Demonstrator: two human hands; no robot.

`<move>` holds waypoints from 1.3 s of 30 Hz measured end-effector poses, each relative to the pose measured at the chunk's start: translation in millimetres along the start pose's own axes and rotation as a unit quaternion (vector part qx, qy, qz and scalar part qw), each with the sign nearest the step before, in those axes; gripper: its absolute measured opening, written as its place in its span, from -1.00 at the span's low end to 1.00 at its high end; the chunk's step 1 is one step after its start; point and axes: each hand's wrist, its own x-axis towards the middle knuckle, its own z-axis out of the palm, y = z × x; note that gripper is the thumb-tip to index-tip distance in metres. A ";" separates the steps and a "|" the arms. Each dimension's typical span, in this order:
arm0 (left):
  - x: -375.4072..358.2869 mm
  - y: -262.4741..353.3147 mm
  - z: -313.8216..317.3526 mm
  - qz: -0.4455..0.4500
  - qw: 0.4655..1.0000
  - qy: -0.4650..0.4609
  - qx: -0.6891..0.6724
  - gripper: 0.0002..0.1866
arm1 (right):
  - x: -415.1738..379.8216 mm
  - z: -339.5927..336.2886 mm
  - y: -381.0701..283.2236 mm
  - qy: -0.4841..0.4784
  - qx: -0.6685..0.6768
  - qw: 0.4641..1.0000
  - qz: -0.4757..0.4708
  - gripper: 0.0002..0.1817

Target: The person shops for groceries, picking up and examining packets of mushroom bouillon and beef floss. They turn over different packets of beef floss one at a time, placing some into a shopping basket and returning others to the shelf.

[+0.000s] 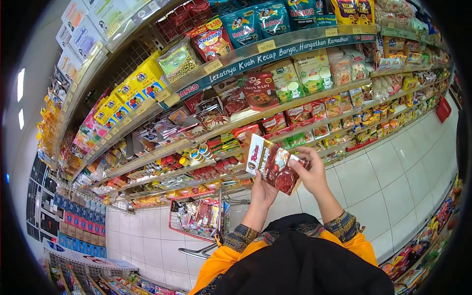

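Note:
A brown and white abon sapi packet (269,160) is held between both my hands in front of the shelves, tilted, with its printed front facing me. My left hand (264,191) grips its lower left edge. My right hand (309,172) is closed on the right edge, thumb lying over the front. Beyond the packet, a red Abon Sapi Top pouch (260,91) stands on a shelf, with another dark abon sapi pouch (231,97) beside it on the left.
A shopping cart (172,216) with several packed goods stands on the tiled floor at my left. Long stocked shelves (295,44) curve across the front. More goods (418,250) line the right side. A red basket (443,109) is at the far right.

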 end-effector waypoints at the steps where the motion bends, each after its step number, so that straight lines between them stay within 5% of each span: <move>1: 2.9 0.6 -3.4 -0.007 1.000 0.006 -0.020 -0.46 | 2.1 -4.5 1.6 -0.021 -0.024 0.999 0.010 -0.74; 4: 7.9 2.3 -7.2 -0.012 0.999 0.012 -0.048 -0.46 | 7.2 -6.5 21.1 -0.062 -0.021 0.995 0.069 -0.75; 8: 27.2 4.6 -52.3 -0.084 0.992 0.068 -0.072 -0.55 | 18.1 -0.3 39.8 -0.029 -0.144 0.989 0.019 -0.82; 10: 54.3 5.4 -128.9 -0.174 0.919 -0.257 -0.246 -0.59 | 26.4 3.5 38.5 -0.021 -0.173 0.985 0.010 -0.86; 11: 55.1 9.7 -139.0 -0.173 0.918 -0.256 -0.248 -0.59 | 31.8 5.0 39.4 -0.009 -0.189 0.982 0.016 -0.86; 12: 54.5 17.0 -149.6 -0.100 0.994 -0.001 -0.045 -0.57 | 37.9 7.1 39.4 0.004 -0.205 0.979 0.020 -0.87; 13: 53.3 29.2 -140.1 -0.015 0.954 0.252 0.164 -0.54 | 42.3 9.3 36.8 -0.020 -0.209 0.977 0.031 -0.86; 16: 61.4 57.9 -108.9 0.095 0.947 0.177 0.249 -0.71 | 52.9 18.4 29.5 -0.145 -0.251 0.957 0.003 -0.86; 17: 62.2 69.7 -97.4 0.085 0.979 0.061 0.177 -0.76 | 56.4 21.1 40.8 -0.168 -0.210 0.963 0.028 -0.85; 20: 73.5 79.2 -98.6 0.102 0.977 0.061 0.177 -0.76 | 67.7 45.1 53.9 -0.097 -0.167 0.979 0.071 -0.84; 25: 88.7 79.7 -109.2 0.138 0.965 0.092 0.205 -0.80 | 86.9 72.9 75.5 0.021 -0.153 0.988 -0.005 -0.86; 32: 106.1 116.1 -116.7 0.099 0.986 0.045 0.128 -0.79 | 117.8 75.9 88.0 0.046 -0.146 0.986 0.067 -0.89; 34: 108.0 123.2 -114.7 0.022 0.994 0.043 0.097 -0.79 | 124.3 80.9 91.6 0.035 -0.168 0.984 0.044 -0.88; 39: 110.8 129.1 -154.6 -0.005 0.970 0.157 0.186 -0.65 | 134.7 94.7 81.4 0.073 -0.133 0.988 -0.008 -0.78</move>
